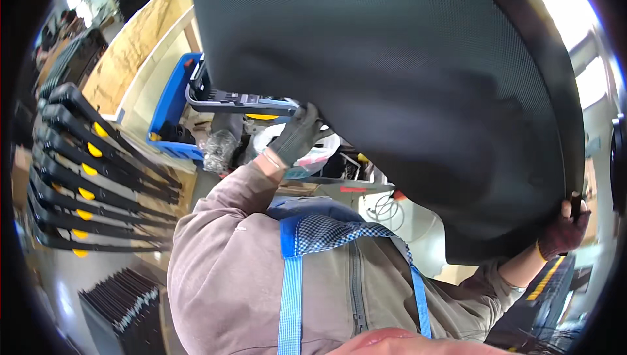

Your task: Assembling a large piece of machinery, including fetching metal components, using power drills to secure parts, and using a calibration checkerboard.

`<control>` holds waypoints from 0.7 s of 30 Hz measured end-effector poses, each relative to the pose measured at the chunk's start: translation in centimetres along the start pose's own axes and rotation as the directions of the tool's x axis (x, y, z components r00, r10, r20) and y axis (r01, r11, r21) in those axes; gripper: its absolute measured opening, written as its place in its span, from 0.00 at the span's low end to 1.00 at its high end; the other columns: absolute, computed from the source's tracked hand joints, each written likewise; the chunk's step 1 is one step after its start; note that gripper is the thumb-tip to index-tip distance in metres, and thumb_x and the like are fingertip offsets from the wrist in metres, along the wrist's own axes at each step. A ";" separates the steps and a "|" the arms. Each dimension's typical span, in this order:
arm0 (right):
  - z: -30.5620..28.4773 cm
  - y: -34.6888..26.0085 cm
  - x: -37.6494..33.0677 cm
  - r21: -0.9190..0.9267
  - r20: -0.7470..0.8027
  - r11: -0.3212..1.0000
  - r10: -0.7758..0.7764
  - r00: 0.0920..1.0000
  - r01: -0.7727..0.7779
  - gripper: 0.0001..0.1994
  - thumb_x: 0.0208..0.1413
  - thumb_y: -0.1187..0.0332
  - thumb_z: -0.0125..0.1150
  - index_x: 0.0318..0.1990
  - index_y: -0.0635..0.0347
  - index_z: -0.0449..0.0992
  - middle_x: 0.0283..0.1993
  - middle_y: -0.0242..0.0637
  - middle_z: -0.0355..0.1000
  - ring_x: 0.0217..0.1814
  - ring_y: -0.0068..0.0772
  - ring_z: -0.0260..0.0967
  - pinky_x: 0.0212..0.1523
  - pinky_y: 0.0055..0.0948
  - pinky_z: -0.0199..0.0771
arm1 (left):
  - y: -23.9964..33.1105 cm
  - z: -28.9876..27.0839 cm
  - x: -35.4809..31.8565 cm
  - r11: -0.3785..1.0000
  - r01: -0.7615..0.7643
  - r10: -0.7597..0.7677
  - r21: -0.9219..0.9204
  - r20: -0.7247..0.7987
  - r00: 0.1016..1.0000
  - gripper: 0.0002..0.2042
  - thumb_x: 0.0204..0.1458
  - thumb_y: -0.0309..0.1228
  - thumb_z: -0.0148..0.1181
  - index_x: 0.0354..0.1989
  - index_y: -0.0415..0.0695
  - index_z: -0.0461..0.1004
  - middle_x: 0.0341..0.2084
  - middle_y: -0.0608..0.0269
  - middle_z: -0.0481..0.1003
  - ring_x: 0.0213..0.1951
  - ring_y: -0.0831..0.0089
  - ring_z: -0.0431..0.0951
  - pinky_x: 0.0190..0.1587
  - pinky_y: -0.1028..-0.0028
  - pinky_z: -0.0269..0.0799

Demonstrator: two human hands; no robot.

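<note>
A large dark curved panel [405, 87] with a finely ribbed surface fills the upper middle and right, close to me. At its right edge, my right hand [565, 227], in a dark red glove, is closed on the rim. My left hand [297, 134], in a grey glove, has its fingers curled by the panel's lower left edge. There the end of a black and grey frame [241, 103] meets the fingers. Whether the left hand grips the panel or the frame I cannot tell. The panel hides the rest of the frame.
Behind the frame stands a blue bin [171, 103], with clear plastic wrap [220, 149] and a white bag-lined tub [320, 149] nearby. Several black bars with yellow spots [98, 178] are racked at left. Below them stand stacked dark sheets [121, 299]. A wooden crate [140, 48] is behind.
</note>
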State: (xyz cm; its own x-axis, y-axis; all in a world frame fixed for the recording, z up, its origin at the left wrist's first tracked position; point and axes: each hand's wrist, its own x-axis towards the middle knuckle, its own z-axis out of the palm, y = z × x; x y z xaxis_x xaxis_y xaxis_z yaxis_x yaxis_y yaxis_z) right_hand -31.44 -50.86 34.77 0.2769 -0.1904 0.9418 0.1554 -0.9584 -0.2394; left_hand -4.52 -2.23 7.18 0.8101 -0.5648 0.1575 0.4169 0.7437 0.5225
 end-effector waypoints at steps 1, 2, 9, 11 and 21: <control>2.0 2.8 3.0 0.030 0.018 0.999 -0.023 1.000 0.023 0.15 0.54 0.63 0.66 0.45 0.60 0.74 0.38 0.35 0.75 0.40 0.25 0.71 0.43 0.22 0.70 | -0.9 0.4 1.9 0.974 -0.056 0.074 0.219 -0.071 0.995 0.18 0.60 0.46 0.51 0.54 0.52 0.62 0.49 0.64 0.69 0.52 0.68 0.71 0.58 0.57 0.66; 4.2 5.7 6.1 -0.016 0.086 0.999 -0.028 0.996 0.030 0.14 0.54 0.63 0.66 0.44 0.60 0.75 0.37 0.34 0.76 0.39 0.24 0.71 0.42 0.21 0.69 | -1.6 0.8 3.7 0.898 -0.084 0.155 0.431 -0.133 0.979 0.19 0.60 0.47 0.50 0.53 0.52 0.62 0.48 0.64 0.69 0.51 0.69 0.71 0.57 0.58 0.68; 25.8 15.5 19.9 -0.221 0.473 0.975 0.123 0.872 -0.017 0.14 0.52 0.60 0.67 0.39 0.59 0.78 0.34 0.28 0.76 0.36 0.20 0.69 0.40 0.22 0.68 | -6.3 2.5 11.5 0.983 -0.083 0.152 0.162 -0.480 0.864 0.20 0.62 0.50 0.45 0.54 0.49 0.63 0.44 0.64 0.68 0.47 0.71 0.72 0.50 0.62 0.73; 32.4 16.5 19.9 -0.233 0.566 0.972 0.145 0.812 -0.011 0.18 0.49 0.54 0.67 0.39 0.60 0.78 0.34 0.34 0.78 0.37 0.27 0.73 0.40 0.26 0.69 | -7.9 0.0 12.4 0.995 0.017 0.040 0.095 -0.562 0.826 0.19 0.61 0.48 0.49 0.54 0.51 0.61 0.37 0.66 0.67 0.42 0.76 0.71 0.49 0.65 0.74; 57.3 22.6 12.7 -0.039 0.799 0.995 -0.028 0.601 0.097 0.25 0.48 0.45 0.63 0.33 0.63 0.77 0.35 0.49 0.76 0.41 0.46 0.75 0.41 0.36 0.70 | -10.7 -0.2 11.6 0.990 0.012 0.094 0.138 -0.733 0.674 0.28 0.60 0.54 0.45 0.57 0.43 0.58 0.43 0.61 0.63 0.41 0.72 0.69 0.47 0.66 0.76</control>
State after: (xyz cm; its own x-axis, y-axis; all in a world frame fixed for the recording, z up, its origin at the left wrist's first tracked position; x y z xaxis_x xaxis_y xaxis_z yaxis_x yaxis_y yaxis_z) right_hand 29.94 -62.72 27.84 0.9194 0.0820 0.3846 0.1449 -0.9799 -0.1374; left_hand 0.47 -16.70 3.23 0.8871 -0.0482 -0.4590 0.3654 0.6808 0.6348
